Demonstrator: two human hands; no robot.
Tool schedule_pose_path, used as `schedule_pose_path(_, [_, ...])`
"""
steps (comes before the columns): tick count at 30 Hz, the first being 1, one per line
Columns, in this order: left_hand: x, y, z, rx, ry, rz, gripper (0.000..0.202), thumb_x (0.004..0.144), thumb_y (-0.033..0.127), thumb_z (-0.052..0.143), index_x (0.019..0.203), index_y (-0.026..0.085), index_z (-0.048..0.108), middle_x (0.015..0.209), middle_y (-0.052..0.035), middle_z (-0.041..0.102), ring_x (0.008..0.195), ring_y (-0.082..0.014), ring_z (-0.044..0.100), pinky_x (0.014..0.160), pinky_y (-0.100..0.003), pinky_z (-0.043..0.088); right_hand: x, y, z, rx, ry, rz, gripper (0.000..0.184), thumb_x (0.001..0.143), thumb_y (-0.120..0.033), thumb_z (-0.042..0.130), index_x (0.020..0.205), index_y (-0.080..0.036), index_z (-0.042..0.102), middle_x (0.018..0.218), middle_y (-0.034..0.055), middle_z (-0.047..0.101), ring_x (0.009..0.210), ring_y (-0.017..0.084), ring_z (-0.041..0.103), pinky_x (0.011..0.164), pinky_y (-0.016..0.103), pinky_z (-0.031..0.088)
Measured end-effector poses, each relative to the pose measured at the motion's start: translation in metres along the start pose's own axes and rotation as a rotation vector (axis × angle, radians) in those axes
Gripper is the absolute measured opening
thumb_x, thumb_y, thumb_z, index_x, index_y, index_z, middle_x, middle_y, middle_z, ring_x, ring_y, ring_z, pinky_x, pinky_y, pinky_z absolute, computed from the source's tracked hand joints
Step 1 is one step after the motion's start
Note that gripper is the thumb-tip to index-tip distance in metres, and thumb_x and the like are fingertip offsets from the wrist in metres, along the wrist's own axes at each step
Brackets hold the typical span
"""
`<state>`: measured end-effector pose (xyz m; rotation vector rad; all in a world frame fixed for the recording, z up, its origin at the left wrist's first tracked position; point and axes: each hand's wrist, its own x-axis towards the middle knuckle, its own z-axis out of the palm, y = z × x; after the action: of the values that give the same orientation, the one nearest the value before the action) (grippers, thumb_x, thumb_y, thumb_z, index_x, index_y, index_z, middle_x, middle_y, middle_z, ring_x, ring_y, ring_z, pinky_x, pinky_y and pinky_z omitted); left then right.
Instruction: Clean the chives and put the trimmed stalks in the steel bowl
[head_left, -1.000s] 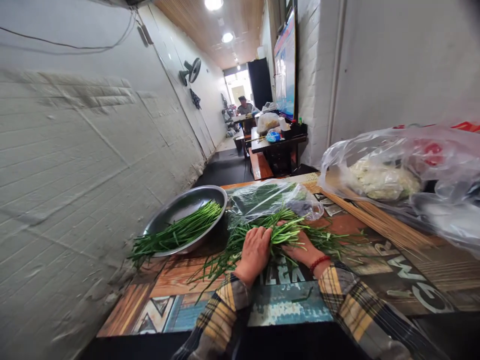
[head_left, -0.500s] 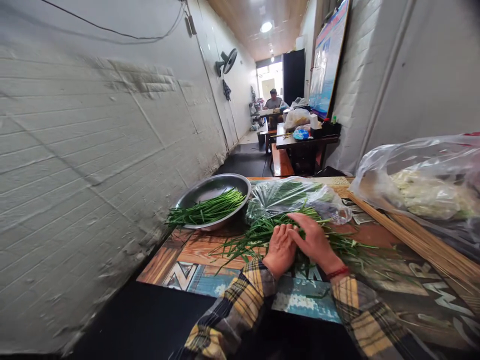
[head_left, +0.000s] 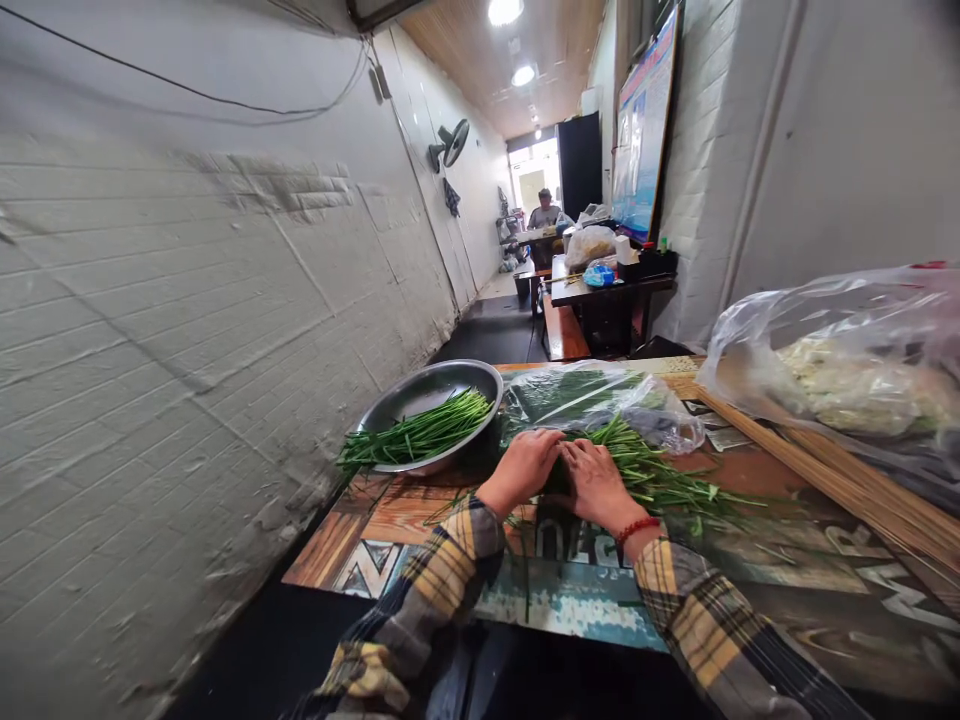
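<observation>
My left hand and my right hand are side by side, both closed around a bunch of green chives lifted slightly off the painted wooden table. The chive tips fan out to the right over the tabletop. Just left of my hands stands a steel bowl with a layer of trimmed chives hanging over its near rim. Behind my hands lies a clear plastic bag with more greens inside.
A white brick wall runs close along the table's left side. A bundle of bamboo skewers and a plastic bag of pale vegetables lie at the right. Farther back are more tables and a seated person.
My hands gathered the loose chives from the tabletop into a bunch and closed on it together. The camera swung right and steadied.
</observation>
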<state>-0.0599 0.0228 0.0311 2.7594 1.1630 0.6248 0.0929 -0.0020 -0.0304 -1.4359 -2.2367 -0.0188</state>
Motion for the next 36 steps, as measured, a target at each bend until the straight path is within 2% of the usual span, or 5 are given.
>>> schedule_pose_path(6, [0.012, -0.035, 0.006, 0.084, -0.196, -0.076, 0.035, 0.098, 0.036, 0.036, 0.112, 0.020, 0.063, 0.120, -0.0073, 0.068, 0.111, -0.0220, 0.062, 0.109, -0.046, 0.033, -0.009, 0.011, -0.006, 0.014, 0.053, -0.031, 0.044, 0.070, -0.016, 0.066, 0.114, -0.020, 0.060, 0.114, 0.0079, 0.066, 0.108, 0.027, 0.050, 0.090, 0.039, 0.036])
schedule_pose_path(20, [-0.002, -0.081, 0.009, -0.225, 0.075, -0.314, 0.032, 0.087, 0.023, 0.051, 0.116, 0.016, 0.063, 0.116, -0.0111, 0.069, 0.108, -0.0236, 0.064, 0.103, -0.039, 0.044, -0.015, 0.074, -0.001, 0.433, 0.773, 0.432, 0.032, 0.076, -0.041, 0.062, 0.100, -0.019, 0.064, 0.091, 0.0094, 0.067, 0.085, 0.027, 0.060, 0.077, 0.044, 0.049])
schedule_pose_path(26, [-0.041, -0.077, 0.005, -0.325, 0.312, -0.449, 0.038, 0.090, 0.019, 0.038, 0.121, 0.015, 0.059, 0.116, -0.0115, 0.068, 0.110, -0.0222, 0.062, 0.100, -0.040, 0.046, -0.018, 0.047, -0.002, 0.146, 0.423, 0.190, 0.030, 0.081, -0.034, 0.059, 0.106, -0.021, 0.066, 0.103, 0.0118, 0.068, 0.103, 0.029, 0.058, 0.092, 0.045, 0.043])
schedule_pose_path(31, [-0.072, -0.049, 0.001, -0.417, 0.605, -0.597, 0.035, 0.093, 0.030, 0.041, 0.121, 0.015, 0.057, 0.113, -0.0121, 0.067, 0.106, -0.0229, 0.063, 0.097, -0.042, 0.048, -0.023, 0.013, -0.006, 0.079, 0.134, -0.046, 0.066, 0.073, -0.042, 0.072, 0.133, -0.025, 0.053, 0.130, 0.0091, 0.061, 0.119, 0.029, 0.050, 0.098, 0.045, 0.037])
schedule_pose_path(36, [-0.072, -0.010, -0.011, -0.194, 0.628, -0.450, 0.033, 0.094, 0.028, 0.042, 0.122, 0.017, 0.054, 0.120, -0.0127, 0.062, 0.112, -0.0226, 0.059, 0.102, -0.042, 0.044, -0.022, 0.016, -0.022, 0.159, 0.164, -0.070, 0.057, 0.082, -0.045, 0.064, 0.134, -0.025, 0.053, 0.132, 0.0083, 0.060, 0.117, 0.027, 0.054, 0.097, 0.044, 0.038])
